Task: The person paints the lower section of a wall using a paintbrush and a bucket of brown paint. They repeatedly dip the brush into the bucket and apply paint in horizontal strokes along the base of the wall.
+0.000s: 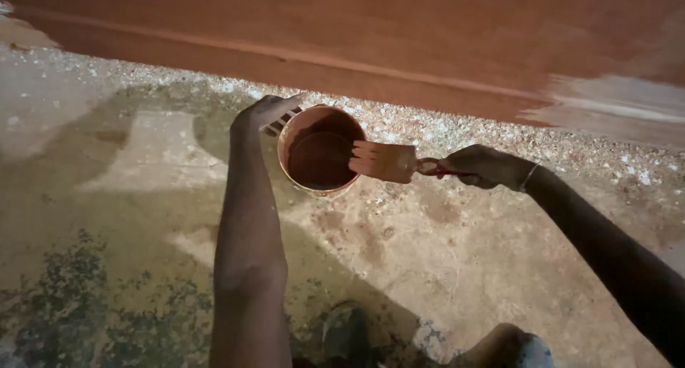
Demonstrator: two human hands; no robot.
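Observation:
My left hand grips the left rim of a small round paint can, holding it tilted above the ground. Reddish-brown paint fills the can's inside. My right hand is closed on the red handle of a wide flat paintbrush. The brush's paint-coated bristles reach over the can's right rim, pointing left into its opening.
A wall painted reddish-brown runs across the top, with an unpainted pale patch at its right. Below lies rough concrete ground with paint stains, white speckles by the wall's foot and dark mossy patches at lower left. My feet show at the bottom.

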